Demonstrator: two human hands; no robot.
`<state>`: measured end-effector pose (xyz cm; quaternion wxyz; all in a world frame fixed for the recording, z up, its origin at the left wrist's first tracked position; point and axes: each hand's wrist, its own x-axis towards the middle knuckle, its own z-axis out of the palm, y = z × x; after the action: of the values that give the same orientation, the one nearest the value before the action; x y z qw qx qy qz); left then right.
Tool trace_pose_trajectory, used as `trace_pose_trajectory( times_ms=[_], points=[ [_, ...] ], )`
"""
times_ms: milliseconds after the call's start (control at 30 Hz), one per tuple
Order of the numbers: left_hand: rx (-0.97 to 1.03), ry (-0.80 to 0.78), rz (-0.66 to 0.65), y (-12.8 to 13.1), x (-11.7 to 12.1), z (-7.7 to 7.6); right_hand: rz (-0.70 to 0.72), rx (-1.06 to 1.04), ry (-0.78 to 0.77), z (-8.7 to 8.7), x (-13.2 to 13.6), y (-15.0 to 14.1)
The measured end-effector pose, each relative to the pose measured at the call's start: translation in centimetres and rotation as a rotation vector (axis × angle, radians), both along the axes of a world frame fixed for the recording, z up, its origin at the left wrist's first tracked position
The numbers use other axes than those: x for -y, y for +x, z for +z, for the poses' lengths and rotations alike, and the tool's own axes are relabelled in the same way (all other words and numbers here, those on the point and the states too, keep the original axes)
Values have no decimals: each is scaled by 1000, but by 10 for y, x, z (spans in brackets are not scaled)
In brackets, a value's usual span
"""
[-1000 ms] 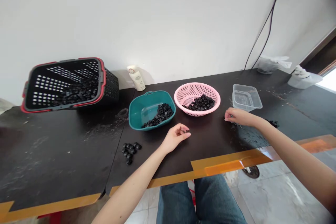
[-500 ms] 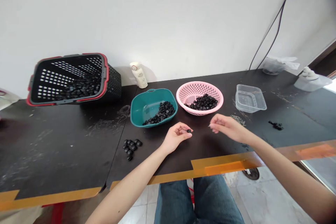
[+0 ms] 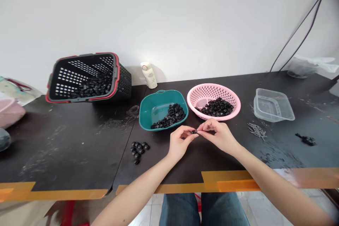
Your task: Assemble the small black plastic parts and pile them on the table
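My left hand (image 3: 180, 140) pinches a small round black plastic part (image 3: 194, 132) between thumb and fingertips, above the dark table. My right hand (image 3: 217, 135) meets it from the right, its thumb and forefinger closed on a thin metal pin, mostly hidden by the fingertips, against the black part. Behind the hands are a teal basin (image 3: 148, 107) with black round parts and a pink colander (image 3: 197, 93) with small black pieces. A pile of thin metal pins (image 3: 256, 131) lies right of my right hand. Several black discs (image 3: 139, 149) sit left of my left hand.
A black crate (image 3: 124, 81) with red trim, holding black parts, leans at the back left beside a white bottle (image 3: 149, 75). To the right are a clear plastic container (image 3: 274, 104) and a clump of black pieces (image 3: 305, 139). Orange tape (image 3: 185, 188) runs along the front edge.
My right hand has moved left to meet my left hand, and their fingertips are now together at the black part. The camera view has turned a little to the left.
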<state>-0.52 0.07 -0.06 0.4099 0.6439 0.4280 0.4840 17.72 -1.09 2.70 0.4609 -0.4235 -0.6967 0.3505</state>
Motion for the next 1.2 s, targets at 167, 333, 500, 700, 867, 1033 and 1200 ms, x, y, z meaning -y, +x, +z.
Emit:
trace_pose_trajectory(
  times_ms=[167,333,500,700,867,1033,1200],
  points=[
    [-29,-2,-28,2,2,-2,9,104,19,2,5,4],
    [-1,-116,-76,1,3,-6,46,157,51,1,6,7],
    [240,-363,-192,6,3,-7,23,16,6,-5,6,2],
    [534,-677,-340,8,0,-6,-50,52,-38,15,-12,21],
    [648,-800,-375,3,-6,-7,-217,256,-15,36,-83,54],
    [620,-800,-421,1,-9,-7,51,666,-214,37,-139,35],
    [584,-780,-437,1,-9,-6,125,739,-275,35,-147,14]
  ],
)
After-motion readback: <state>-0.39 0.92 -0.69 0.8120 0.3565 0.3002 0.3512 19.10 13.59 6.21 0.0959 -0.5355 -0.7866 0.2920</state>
